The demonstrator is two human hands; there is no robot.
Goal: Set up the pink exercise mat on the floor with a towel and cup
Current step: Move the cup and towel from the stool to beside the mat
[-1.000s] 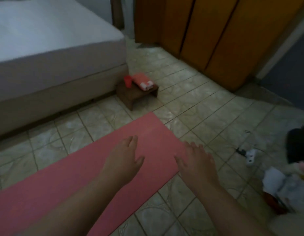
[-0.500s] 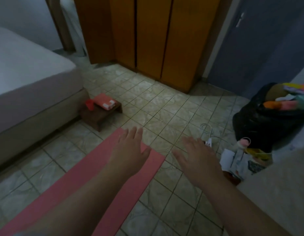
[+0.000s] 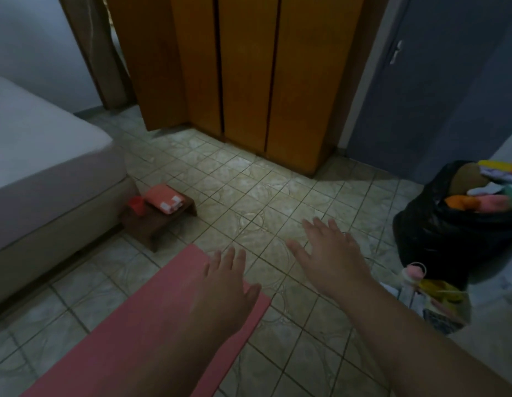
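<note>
The pink exercise mat (image 3: 140, 319) lies unrolled on the tiled floor, running from the lower left to its far end near the middle. My left hand (image 3: 223, 285) hovers over that far end with fingers spread, holding nothing. My right hand (image 3: 326, 253) is out over the bare tiles to the right of the mat, fingers straight and empty. A folded pink towel (image 3: 163, 198) and a small red cup (image 3: 136, 202) sit on a low dark wooden stool (image 3: 160, 224) beside the bed, well left of and beyond both hands.
A bed (image 3: 42, 167) fills the left side. Orange wardrobe doors (image 3: 249, 73) stand ahead, with a grey door (image 3: 438, 81) to their right. A black bag of clothes (image 3: 449, 224) and a pile of small items (image 3: 432, 296) sit at the right.
The view has lifted and swung right, so the wardrobe and bag show more. Both hands have risen off the mat's end and now hang in the air.
</note>
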